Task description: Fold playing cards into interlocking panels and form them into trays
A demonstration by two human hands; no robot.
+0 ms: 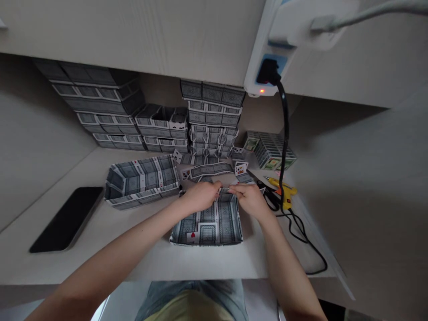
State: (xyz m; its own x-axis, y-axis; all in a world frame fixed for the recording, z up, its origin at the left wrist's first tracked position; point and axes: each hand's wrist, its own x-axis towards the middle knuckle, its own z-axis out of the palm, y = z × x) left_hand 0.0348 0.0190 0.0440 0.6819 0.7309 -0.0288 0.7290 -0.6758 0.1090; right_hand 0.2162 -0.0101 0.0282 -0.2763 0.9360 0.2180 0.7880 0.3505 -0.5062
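In front of me on the desk is an open box made of playing cards (227, 223), patterned card backs showing and one red heart visible inside. My left hand (202, 196) is closed at its far rim, fingers pinched on the edge. Just to the right, my right hand (248, 199) pinches the same rim between thumb and fingers. The fingers partly cover that far wall. A second, longer card box (142, 182) sits to the left, open at the top. Behind my hands lie a folded strip of cards (212, 169) and several loose cards (240, 169).
Stacked card boxes (115, 107) line the back, with another tall stack (214, 111) beside them. A black phone (67, 218) lies left. On the right are packed card decks (272, 149), a yellow glue gun (287, 196) and its black cable (285, 125), hanging from a power strip (264, 67).
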